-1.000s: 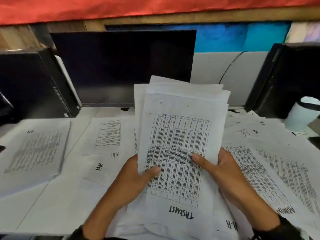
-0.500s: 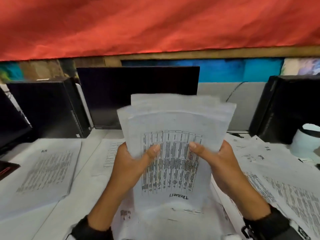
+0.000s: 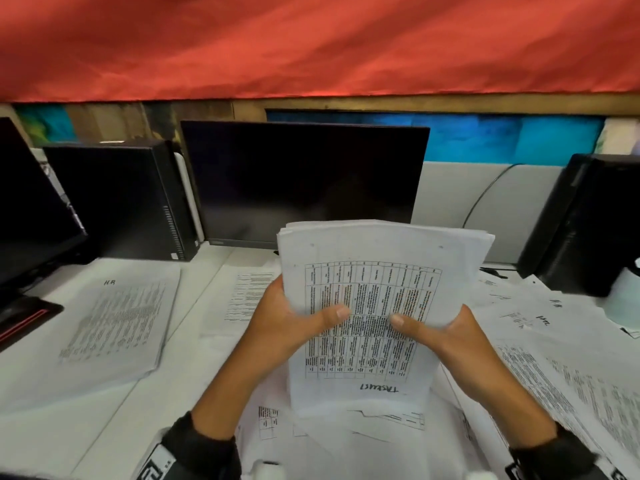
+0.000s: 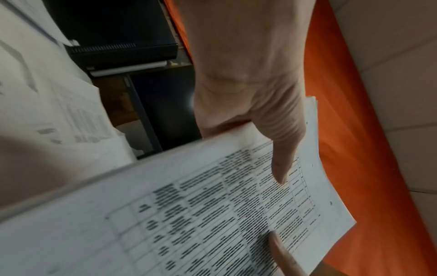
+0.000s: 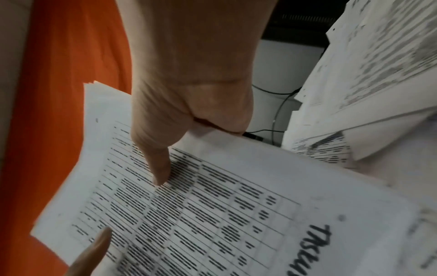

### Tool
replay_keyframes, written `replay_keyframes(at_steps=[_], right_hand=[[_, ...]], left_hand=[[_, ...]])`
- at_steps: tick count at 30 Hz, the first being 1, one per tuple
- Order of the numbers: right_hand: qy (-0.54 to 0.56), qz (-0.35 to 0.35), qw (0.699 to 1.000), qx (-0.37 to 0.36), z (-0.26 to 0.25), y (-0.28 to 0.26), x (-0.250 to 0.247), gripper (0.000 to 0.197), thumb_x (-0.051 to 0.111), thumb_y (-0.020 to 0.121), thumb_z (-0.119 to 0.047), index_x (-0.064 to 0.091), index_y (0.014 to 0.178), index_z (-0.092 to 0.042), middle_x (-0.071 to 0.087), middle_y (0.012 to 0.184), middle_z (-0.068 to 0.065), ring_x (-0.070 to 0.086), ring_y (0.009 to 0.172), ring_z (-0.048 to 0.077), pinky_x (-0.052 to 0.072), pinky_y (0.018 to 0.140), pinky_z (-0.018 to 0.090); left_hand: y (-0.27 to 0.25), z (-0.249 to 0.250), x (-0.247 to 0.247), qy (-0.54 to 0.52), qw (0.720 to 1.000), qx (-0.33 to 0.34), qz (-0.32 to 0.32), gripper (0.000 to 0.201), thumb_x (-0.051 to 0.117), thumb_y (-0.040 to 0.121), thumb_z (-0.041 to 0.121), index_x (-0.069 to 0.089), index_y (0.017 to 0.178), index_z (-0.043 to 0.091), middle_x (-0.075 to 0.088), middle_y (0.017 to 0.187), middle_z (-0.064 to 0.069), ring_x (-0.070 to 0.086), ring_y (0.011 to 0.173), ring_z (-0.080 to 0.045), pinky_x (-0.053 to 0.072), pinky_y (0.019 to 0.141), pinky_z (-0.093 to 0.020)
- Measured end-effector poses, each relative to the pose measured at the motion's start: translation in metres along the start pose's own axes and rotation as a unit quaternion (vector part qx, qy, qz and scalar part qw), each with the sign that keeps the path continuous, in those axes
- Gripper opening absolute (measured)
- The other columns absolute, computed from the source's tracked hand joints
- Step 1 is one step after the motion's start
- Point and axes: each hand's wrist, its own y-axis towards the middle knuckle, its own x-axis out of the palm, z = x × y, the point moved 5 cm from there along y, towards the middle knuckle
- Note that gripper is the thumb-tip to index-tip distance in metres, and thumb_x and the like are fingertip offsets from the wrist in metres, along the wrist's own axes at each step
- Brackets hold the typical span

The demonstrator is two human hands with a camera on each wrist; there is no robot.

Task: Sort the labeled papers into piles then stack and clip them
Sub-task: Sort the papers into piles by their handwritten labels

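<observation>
A thick stack of printed papers point(image 3: 377, 271) stands nearly upright above the desk, its top sheet a table with a handwritten label near the bottom edge. My left hand point(image 3: 294, 327) grips its left edge and my right hand point(image 3: 440, 332) its right edge, each thumb pressed on the front sheet. The same stack point(image 4: 212, 214) fills the left wrist view under my left hand point(image 4: 264, 130). In the right wrist view the stack point(image 5: 212, 205) shows under my right hand point(image 5: 179, 115). A pile marked HR point(image 3: 117, 327) lies at the left.
A dark monitor point(image 3: 304, 181) stands straight ahead, with a black computer case point(image 3: 117, 202) to its left and another black case point(image 3: 588, 223) at the right. Loose sheets point(image 3: 571, 375) cover the desk to the right. Further papers point(image 3: 346, 441) lie under my forearms.
Both hands lifted the stack from lying tilted over the desk to nearly upright. The sheets' edges now line up more evenly. The head view tilted upward.
</observation>
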Motion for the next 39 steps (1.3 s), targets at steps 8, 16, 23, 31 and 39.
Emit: replay_keyframes(at_steps=[8,16,23,31,39], right_hand=[[0.076,0.039,0.996,0.006,-0.015,0.028,0.023,0.041,0.083,0.087,-0.03,0.073,0.127,-0.026,0.08,0.118,-0.006,0.076,0.11,0.017,0.055,0.105,0.047],[0.096,-0.086,0.99,0.051,0.0,0.042,0.135,0.045,0.075,0.093,-0.041,0.067,0.135,-0.027,0.078,0.123,-0.008,0.076,0.113,0.016,0.057,0.103,0.047],[-0.124,-0.244,0.955,0.114,0.061,0.024,0.203,0.051,0.066,0.092,-0.064,0.056,0.131,-0.032,0.074,0.115,-0.004,0.076,0.095,0.009,0.059,0.083,0.027],[-0.308,-0.36,0.877,0.08,0.103,0.018,0.232,0.051,0.074,0.093,-0.048,0.048,0.134,-0.032,0.055,0.121,-0.008,0.059,0.102,0.005,0.051,0.093,0.026],[-0.323,-0.348,0.877,0.069,0.113,0.02,0.234,0.047,0.075,0.094,-0.047,0.051,0.131,-0.032,0.055,0.118,-0.009,0.059,0.101,0.004,0.05,0.091,0.022]], left_hand=[[-0.033,-0.044,-0.035,0.081,0.995,-0.059,-0.027,0.032,0.075,0.096,0.034,0.069,0.127,0.033,0.074,0.121,0.023,0.068,0.115,0.004,0.052,0.102,-0.023],[-0.065,-0.076,-0.127,0.046,0.978,-0.096,0.181,0.018,0.074,0.097,0.019,0.075,0.113,0.026,0.081,0.105,0.012,0.076,0.098,-0.006,0.06,0.081,-0.023],[-0.095,-0.109,-0.268,0.057,0.925,-0.187,0.327,0.029,0.078,0.094,0.022,0.074,0.122,0.018,0.08,0.108,-0.002,0.076,0.099,-0.022,0.06,0.07,-0.033],[-0.107,-0.149,-0.377,0.119,0.854,-0.316,0.396,0.027,0.076,0.096,0.015,0.069,0.119,0.002,0.073,0.1,-0.012,0.06,0.072,-0.024,0.047,0.059,-0.031],[-0.101,-0.171,-0.397,0.196,0.821,-0.358,0.4,0.02,0.082,0.09,0.014,0.067,0.101,0.007,0.072,0.102,-0.01,0.066,0.076,-0.021,0.058,0.068,-0.032]])
